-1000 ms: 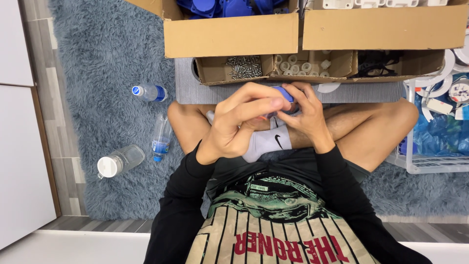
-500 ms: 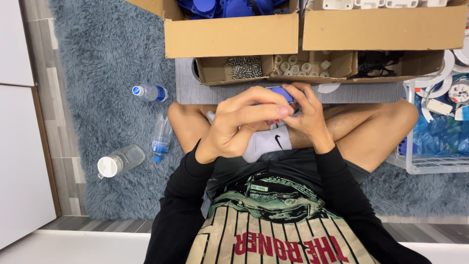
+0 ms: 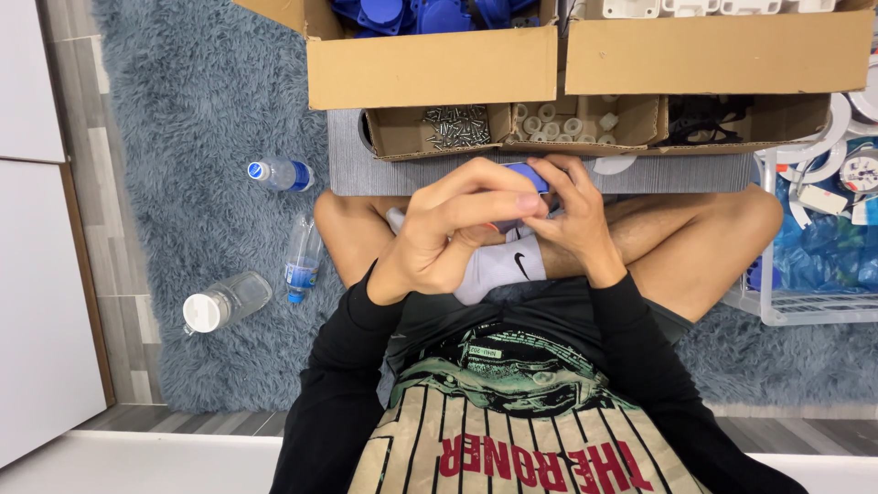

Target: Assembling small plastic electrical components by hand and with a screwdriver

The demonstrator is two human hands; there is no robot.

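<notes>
Where the shaggy blue-grey rug (image 3: 201, 128) spreads (bottles scattered), both hands (image 3: 498, 224) clasp a blue part (image 3: 529, 176).

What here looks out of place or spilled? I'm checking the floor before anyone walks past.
Three plastic bottles lie tipped on their sides on the blue rug: one blue-capped, one labelled, one white-capped. No liquid shows around them. Both hands hold a small blue part.

I see a shaggy blue-grey rug (image 3: 197, 137) covering most of the floor. Left of the rug runs a strip of grey wood-look flooring (image 3: 87, 210), and left of that stands a white cabinet front (image 3: 37, 274). Below the rug, a white ledge (image 3: 137, 462) crosses. The light is even and soft.
</notes>
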